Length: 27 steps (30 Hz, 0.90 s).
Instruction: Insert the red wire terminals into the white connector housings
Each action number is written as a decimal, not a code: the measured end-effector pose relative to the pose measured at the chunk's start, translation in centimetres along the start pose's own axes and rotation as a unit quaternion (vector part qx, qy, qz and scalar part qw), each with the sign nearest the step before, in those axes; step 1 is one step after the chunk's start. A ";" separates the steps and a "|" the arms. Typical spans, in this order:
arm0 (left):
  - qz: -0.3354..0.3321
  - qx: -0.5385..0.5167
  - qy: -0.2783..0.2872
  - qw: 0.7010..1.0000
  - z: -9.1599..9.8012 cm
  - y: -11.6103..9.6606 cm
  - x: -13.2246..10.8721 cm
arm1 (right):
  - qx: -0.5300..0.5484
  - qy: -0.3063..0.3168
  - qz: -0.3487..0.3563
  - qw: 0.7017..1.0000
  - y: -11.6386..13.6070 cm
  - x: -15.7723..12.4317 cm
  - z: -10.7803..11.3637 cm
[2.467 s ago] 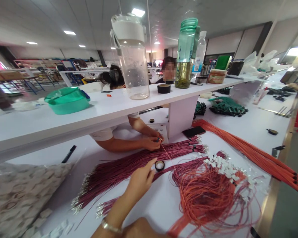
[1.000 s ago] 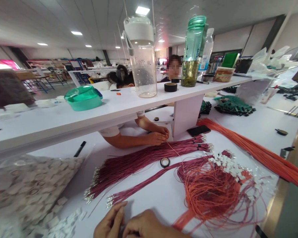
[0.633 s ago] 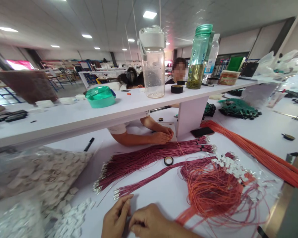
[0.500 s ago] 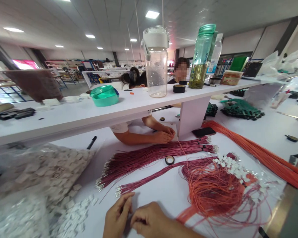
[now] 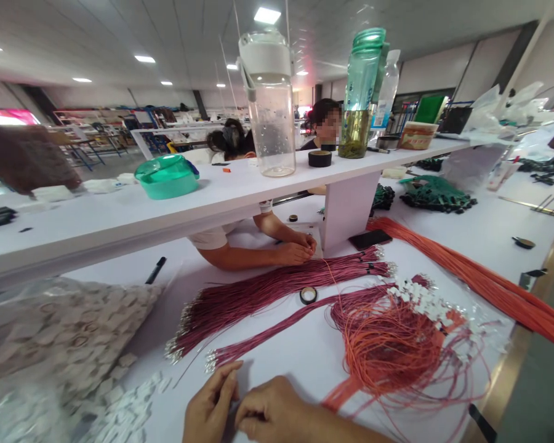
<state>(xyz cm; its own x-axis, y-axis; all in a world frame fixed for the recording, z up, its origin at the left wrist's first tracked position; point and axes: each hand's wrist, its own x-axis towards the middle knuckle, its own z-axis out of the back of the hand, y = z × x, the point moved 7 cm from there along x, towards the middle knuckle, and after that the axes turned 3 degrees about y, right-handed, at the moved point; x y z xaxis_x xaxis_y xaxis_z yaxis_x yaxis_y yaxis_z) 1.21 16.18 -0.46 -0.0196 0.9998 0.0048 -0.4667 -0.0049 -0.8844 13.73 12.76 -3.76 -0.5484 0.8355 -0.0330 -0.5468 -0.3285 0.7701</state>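
Low in the head view, my left hand (image 5: 211, 403) rests close to the table, with thumb and fingers pressed together. Beside it my right hand (image 5: 272, 407) has its fingers curled in towards the left one. Anything pinched in either hand is too small or hidden to make out. Just beyond my fingertips lies a thin bundle of maroon wires (image 5: 268, 332) with shiny metal-looking ends. A thicker maroon wire bundle (image 5: 244, 301) lies behind it. To the right sits a tangled heap of orange and maroon wires (image 5: 388, 354) with white connectors (image 5: 420, 301).
Loose white connectors (image 5: 129, 409) and a plastic bag of white parts (image 5: 83, 320) lie at left. A tape roll (image 5: 308, 296) is between the bundles. Across the table, a co-worker's hands (image 5: 300, 249) work beneath a shelf (image 5: 240, 197) carrying bottles. Orange wires (image 5: 471, 274) reach the right edge.
The view has swung slightly right, so the table and shelf items sit further left in the picture. My hands keep nearly the same pose, side by side.
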 end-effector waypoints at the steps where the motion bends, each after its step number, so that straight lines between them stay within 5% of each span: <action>1: 0.004 -0.005 0.012 1.000 -0.2 0.2 0.0 | 0.001 0.002 0.000 1.000 0.0 0.0 -0.1; 3: 0.012 -0.023 0.050 0.998 -0.6 0.5 0.1 | 0.008 0.003 0.002 1.000 0.0 0.0 -0.1; 27: 0.019 -0.030 0.051 0.998 -0.3 0.7 0.1 | 0.055 0.011 -0.003 0.998 0.1 -0.3 0.1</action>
<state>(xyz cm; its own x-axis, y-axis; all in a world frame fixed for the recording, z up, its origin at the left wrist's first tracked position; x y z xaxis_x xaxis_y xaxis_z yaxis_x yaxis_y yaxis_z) 1.19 16.28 -1.21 0.0549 0.9957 -0.0743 -0.4131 -0.0451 -0.9096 13.91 12.53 -3.57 -0.5602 0.8269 -0.0503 -0.4779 -0.2730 0.8349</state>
